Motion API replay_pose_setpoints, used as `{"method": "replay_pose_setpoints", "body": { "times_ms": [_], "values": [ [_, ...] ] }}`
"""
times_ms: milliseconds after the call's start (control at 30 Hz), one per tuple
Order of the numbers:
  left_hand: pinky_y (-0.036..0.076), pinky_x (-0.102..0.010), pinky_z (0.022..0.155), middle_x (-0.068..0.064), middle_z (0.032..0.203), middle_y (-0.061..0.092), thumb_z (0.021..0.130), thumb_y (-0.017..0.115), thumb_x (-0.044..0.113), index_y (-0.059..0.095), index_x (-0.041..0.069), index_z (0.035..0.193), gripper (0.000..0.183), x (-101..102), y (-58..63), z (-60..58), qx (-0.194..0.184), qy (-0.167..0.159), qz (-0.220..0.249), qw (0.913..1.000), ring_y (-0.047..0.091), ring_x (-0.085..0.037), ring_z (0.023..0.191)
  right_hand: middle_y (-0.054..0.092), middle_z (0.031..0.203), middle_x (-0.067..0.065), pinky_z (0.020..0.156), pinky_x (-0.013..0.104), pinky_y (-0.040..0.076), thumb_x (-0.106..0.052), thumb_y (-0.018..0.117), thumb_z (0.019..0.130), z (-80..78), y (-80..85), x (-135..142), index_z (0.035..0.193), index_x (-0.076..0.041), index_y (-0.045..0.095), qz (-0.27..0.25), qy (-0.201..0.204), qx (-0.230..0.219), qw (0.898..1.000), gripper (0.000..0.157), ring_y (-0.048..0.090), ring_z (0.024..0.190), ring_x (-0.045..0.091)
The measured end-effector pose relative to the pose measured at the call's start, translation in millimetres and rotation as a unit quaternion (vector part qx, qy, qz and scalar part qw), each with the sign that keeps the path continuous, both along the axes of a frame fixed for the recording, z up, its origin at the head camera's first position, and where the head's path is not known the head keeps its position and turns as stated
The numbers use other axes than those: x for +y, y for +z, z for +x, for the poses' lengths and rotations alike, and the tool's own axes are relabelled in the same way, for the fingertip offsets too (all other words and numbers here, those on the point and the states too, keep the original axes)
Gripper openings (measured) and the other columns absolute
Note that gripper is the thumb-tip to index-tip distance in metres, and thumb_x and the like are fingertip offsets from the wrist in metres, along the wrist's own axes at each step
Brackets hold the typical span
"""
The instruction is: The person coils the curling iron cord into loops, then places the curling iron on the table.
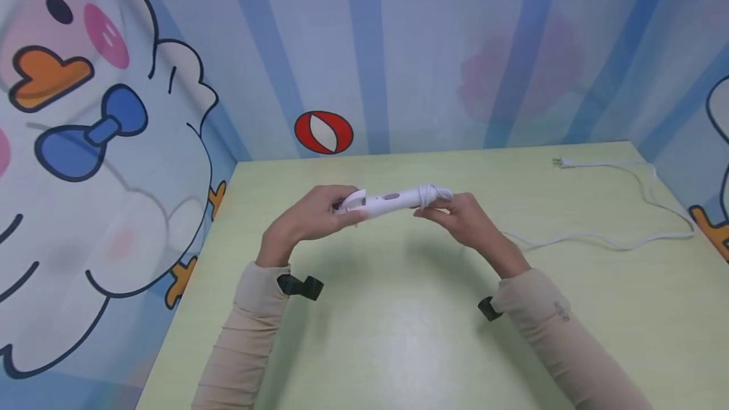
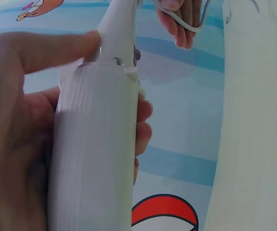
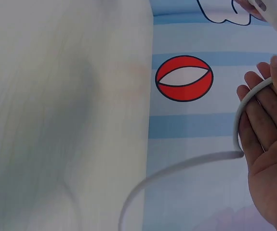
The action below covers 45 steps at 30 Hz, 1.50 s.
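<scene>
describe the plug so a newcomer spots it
On the pale green table, go to the far right corner, where a thin white cord lies. The plug is at the cord's loose end: thicker than the cord, with prongs pointing left.

We're holding both beige-sleeved arms (image 1: 247, 334) forward: bare left hand (image 1: 312, 215) gripping, bare right hand (image 1: 469, 225) pinching, hands apart.

Back wall (image 1: 427, 30): pale blue, darker stripes (image 1: 367, 49), 1 red-and-white oval (image 1: 324, 132), a pink blotch (image 1: 521, 68). Left wall (image 1: 68, 391): a big cartoon bird (image 1: 131, 233) with 1 blue bow (image 1: 102, 131). Pale yellow-green table (image 1: 490, 372), softly shining near its front
</scene>
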<state>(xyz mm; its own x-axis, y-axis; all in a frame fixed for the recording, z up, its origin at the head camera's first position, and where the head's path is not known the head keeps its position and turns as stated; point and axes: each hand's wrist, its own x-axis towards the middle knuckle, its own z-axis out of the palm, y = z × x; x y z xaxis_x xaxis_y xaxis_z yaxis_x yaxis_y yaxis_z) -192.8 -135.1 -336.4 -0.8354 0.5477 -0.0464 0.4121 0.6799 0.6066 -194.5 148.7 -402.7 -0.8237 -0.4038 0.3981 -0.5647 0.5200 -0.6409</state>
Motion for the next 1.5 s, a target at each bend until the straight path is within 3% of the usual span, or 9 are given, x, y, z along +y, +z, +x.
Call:
{"method": "replay_pose_setpoints", "body": {
  "times_ms": [100,233,333,467,633,867,1033,1267,1500],
  "values": [
    [0.043,-0.032,0.065,0.0,0.082,0.059,0.09,0.062,0.042,0.062,0.02,0.098,0.023,1,-0.1,2.5,-0.007,0.003,0.009,0.9999,0.053,-0.018,0.074,0.073,0.084,0.011,0.055,0.026,0.035,-0.014,0.071,0.086,-2.3,2.5,5,0.099,-0.005,0.073,0.017,-0.012,-0.034,0.999,0.017,0.034,0.051,0.008],
    [0.043,-0.031,0.063,0.002,0.078,0.06,0.087,0.064,0.048,0.061,0.022,0.094,0.027,2,1.2,5.6,-0.007,-0.008,0.001,0.9999,0.054,-0.016,0.07,0.073,0.091,0.015,0.067,0.034,0.049,-0.007,0.069,0.086,-7.4,5.0,13,0.103,-0.004,0.073,0.053,-0.01,-0.047,0.997,0.018,0.065,0.071,0.02],
    [0.043,-0.03,0.061,0.003,0.075,0.059,0.086,0.064,0.05,0.06,0.022,0.091,0.029,3,1.7,6.6,0.004,-0.022,-0.015,0.9996,0.053,-0.015,0.067,0.072,0.104,0.013,0.073,0.037,0.053,-0.004,0.067,0.087,-12.2,11.7,18,0.11,-0.008,0.073,0.074,0.015,-0.049,0.996,0.024,0.07,0.093,0.026],
    [0.043,-0.03,0.06,0.003,0.073,0.057,0.086,0.063,0.052,0.059,0.022,0.089,0.031,3,2.0,7.5,-0.001,-0.031,-0.028,0.9991,0.053,-0.014,0.065,0.073,0.104,0.009,0.065,0.029,0.052,-0.01,0.065,0.09,-18.9,25.9,19,0.111,-0.012,0.072,0.085,0.038,-0.092,0.991,0.023,0.069,0.079,0.017],
    [0.043,-0.03,0.059,0.003,0.072,0.056,0.085,0.062,0.054,0.059,0.024,0.089,0.031,5,0.8,8.8,-0.001,-0.03,-0.067,0.9973,0.053,-0.014,0.064,0.074,0.096,0.008,0.064,0.03,0.056,-0.016,0.064,0.091,-24.9,43.0,15,0.11,-0.012,0.072,0.115,0.041,-0.147,0.982,0.02,0.068,0.071,0.013],
    [0.043,-0.029,0.061,0.004,0.075,0.057,0.086,0.059,0.059,0.06,0.022,0.095,0.038,10,-5.5,7.2,0.006,-0.018,-0.13,0.9913,0.054,-0.013,0.067,0.072,0.092,0.005,0.066,0.033,0.054,-0.015,0.063,0.092,-19.5,65.7,0,0.1,-0.012,0.073,0.18,0.025,-0.127,0.975,0.013,0.067,0.07,0.013],
    [0.042,-0.03,0.061,0.002,0.077,0.057,0.086,0.059,0.058,0.059,0.02,0.101,0.04,10,-12.7,2.2,-0.007,0.01,-0.141,0.9899,0.054,-0.015,0.068,0.071,0.091,0.008,0.065,0.031,0.053,-0.013,0.062,0.093,-10.0,72.2,-14,0.097,-0.008,0.072,0.192,0.016,-0.126,0.973,0.012,0.066,0.068,0.015],
    [0.041,-0.031,0.061,0.001,0.077,0.057,0.089,0.055,0.058,0.057,0.021,0.106,0.041,8,-21.7,-4.5,0.023,0.051,-0.154,0.9865,0.054,-0.015,0.069,0.07,0.081,0.004,0.058,0.027,0.05,-0.019,0.061,0.094,3.0,67.1,-24,0.098,-0.007,0.072,0.171,-0.014,-0.131,0.976,0.016,0.065,0.064,0.011],
    [0.041,-0.032,0.058,-0.001,0.076,0.056,0.091,0.053,0.056,0.056,0.019,0.105,0.04,3,-19.9,-8.7,0.064,0.083,-0.14,0.9846,0.053,-0.017,0.067,0.072,0.093,0.006,0.068,0.03,0.051,-0.021,0.059,0.096,10.4,50.0,-23,0.108,-0.007,0.067,0.074,-0.011,-0.16,0.984,0.021,0.068,0.08,0.014]
  ]
}}
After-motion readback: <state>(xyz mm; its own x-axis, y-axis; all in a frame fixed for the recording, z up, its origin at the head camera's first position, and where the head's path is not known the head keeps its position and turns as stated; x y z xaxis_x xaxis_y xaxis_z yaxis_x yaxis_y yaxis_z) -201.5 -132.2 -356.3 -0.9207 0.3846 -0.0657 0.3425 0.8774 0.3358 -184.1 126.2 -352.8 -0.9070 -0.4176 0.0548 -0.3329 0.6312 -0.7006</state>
